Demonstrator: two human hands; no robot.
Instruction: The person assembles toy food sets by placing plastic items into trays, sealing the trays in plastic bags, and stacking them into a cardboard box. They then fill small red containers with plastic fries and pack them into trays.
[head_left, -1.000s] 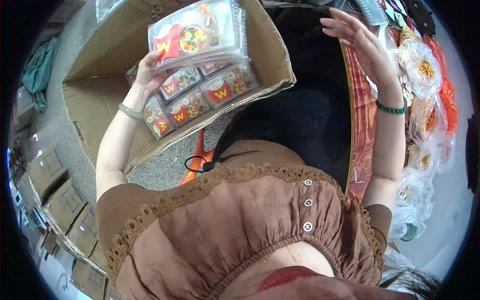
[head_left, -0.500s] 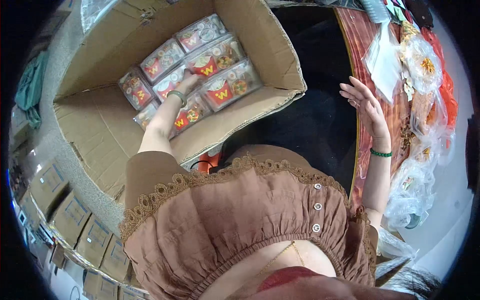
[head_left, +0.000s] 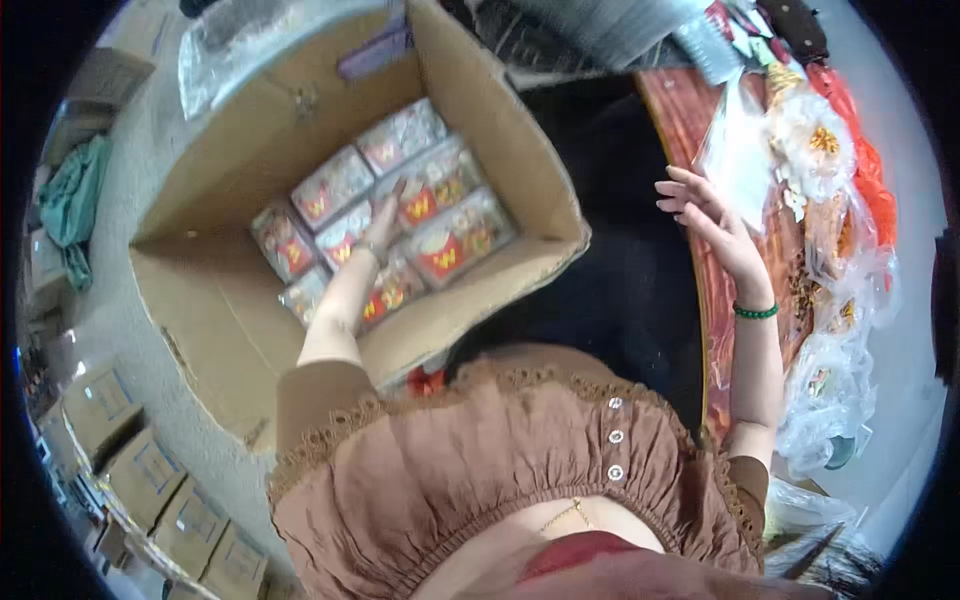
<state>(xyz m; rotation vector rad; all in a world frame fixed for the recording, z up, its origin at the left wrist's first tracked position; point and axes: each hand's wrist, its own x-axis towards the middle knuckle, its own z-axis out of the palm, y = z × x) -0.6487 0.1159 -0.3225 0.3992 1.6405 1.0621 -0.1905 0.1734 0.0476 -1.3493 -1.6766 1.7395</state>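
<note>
In the deep cardboard box (head_left: 215, 310) at the left lie several clear-wrapped packs (head_left: 445, 250), set close together in rows. Each pack shows a red fries-carton picture with a yellow W-like mark. My left hand (head_left: 380, 225) reaches down into the box and rests on the middle packs, fingers stretched out over them. Motion blurs its fingertips, and no pack is seen lifted. My right hand (head_left: 715, 220) hovers with fingers apart, holding nothing, near a white plastic bag (head_left: 738, 150) by the table edge. A green bead bracelet (head_left: 756, 311) circles the right wrist.
A red wood-patterned table (head_left: 665, 115) stands at the right, with clear plastic bags (head_left: 830, 385) and red plastic (head_left: 868, 160) on it. Closed cartons (head_left: 145, 480) line the lower left. Green cloth or bags (head_left: 75, 200) lie at the far left.
The view has shifted, so the box sits a little lower. My left hand stays on the packs, its fingers extended further across them. My right hand stays raised and empty.
</note>
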